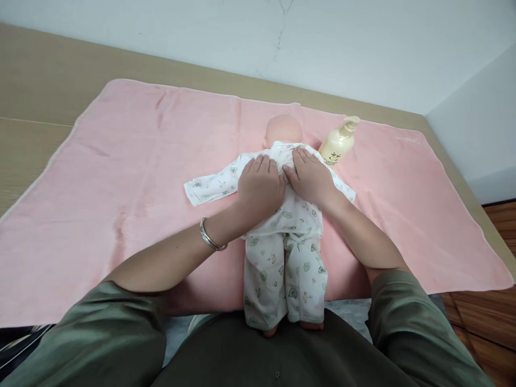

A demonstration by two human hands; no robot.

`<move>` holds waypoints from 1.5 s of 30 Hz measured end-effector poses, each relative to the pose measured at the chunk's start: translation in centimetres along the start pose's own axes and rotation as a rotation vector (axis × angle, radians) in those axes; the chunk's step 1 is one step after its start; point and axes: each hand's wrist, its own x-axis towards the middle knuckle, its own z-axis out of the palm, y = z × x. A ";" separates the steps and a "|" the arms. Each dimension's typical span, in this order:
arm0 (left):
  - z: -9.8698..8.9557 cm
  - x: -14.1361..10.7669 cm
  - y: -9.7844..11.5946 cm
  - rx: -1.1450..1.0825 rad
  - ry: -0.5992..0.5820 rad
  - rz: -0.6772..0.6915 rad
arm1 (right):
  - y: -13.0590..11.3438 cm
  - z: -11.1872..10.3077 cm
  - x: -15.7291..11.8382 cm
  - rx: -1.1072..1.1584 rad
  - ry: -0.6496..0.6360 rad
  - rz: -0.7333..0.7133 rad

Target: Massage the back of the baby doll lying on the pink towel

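Observation:
A baby doll (284,130) lies on a pink blanket (153,140), its bald head away from me and its feet at the near edge by my body. It wears a white patterned top (296,217) and matching trousers (264,274). My left hand (262,185) rests flat on the left side of the doll's upper body, its fingers stretched toward the head. On the right side, my right hand (310,174) lies flat too, thumb spread toward the left hand. The cloth between them is wrinkled. Neither hand grasps anything. The doll's face is not visible.
A pale yellow pump bottle (338,144) stands on the blanket beyond my right hand, close to the doll's shoulder. The blanket covers much of a wooden table (36,70). Behind it rises a white wall (342,48) with a crack.

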 end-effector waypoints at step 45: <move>1.6 1.6 -2.2 -0.189 0.030 -0.009 | -1.4 0.3 -2.0 0.189 0.093 -0.117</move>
